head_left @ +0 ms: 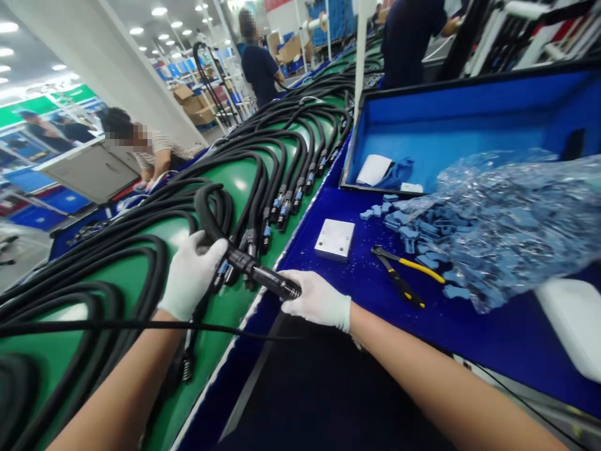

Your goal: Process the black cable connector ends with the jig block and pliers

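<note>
A black corrugated hose (256, 270) with a rigid tubular end fitting is held between my two gloved hands. My left hand (192, 272), in a white glove, grips the hose just behind the fitting's collar. My right hand (315, 299), gloved too, closes around the tip of the fitting, partly covering it. Below and behind the fitting, more hose ends with light blue tabs (267, 232) lie on the green surface (241, 181). To the right of my right hand sits a white block with small holes (334, 238) on the blue tabletop.
Pliers with yellow and black handles (408, 275) lie near loose blue plastic clips (399, 219). A clear bag of such clips (526, 225) spills beside a blue bin (451, 131). Rows of black hoses (263, 138) run along the belt. Co-workers (260, 66) stand and bend farther off.
</note>
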`<action>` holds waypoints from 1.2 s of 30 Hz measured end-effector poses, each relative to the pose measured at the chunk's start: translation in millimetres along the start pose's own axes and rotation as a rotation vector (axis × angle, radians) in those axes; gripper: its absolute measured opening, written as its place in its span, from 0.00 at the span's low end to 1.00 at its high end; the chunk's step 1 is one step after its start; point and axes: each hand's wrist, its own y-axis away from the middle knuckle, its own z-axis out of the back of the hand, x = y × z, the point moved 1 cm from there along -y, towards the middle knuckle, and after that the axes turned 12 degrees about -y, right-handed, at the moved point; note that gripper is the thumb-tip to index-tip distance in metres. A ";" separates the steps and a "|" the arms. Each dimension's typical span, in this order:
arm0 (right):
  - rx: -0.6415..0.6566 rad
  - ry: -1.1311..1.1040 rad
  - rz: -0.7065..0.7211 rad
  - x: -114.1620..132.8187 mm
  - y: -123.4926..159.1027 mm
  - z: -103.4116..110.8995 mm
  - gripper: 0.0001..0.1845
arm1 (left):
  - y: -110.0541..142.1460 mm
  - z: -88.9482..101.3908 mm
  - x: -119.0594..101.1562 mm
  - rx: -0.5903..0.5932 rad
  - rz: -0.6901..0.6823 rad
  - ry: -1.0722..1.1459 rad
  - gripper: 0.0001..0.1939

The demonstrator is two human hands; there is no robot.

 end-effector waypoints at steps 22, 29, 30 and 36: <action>-0.733 1.017 -0.218 6.1 108.3 113.3 0.04 | 2.4 -90.7 -133.9 0.547 -0.073 0.357 0.23; -0.355 0.619 0.262 38.0 87.5 77.5 0.11 | -3.9 -85.4 -142.6 0.501 -0.155 0.347 0.23; -0.337 0.606 0.274 41.4 84.6 75.2 0.11 | -4.1 -85.5 -142.8 0.490 -0.167 0.345 0.23; -0.287 0.605 0.278 46.8 74.0 74.0 0.14 | -2.3 -87.5 -140.5 0.470 -0.185 0.367 0.22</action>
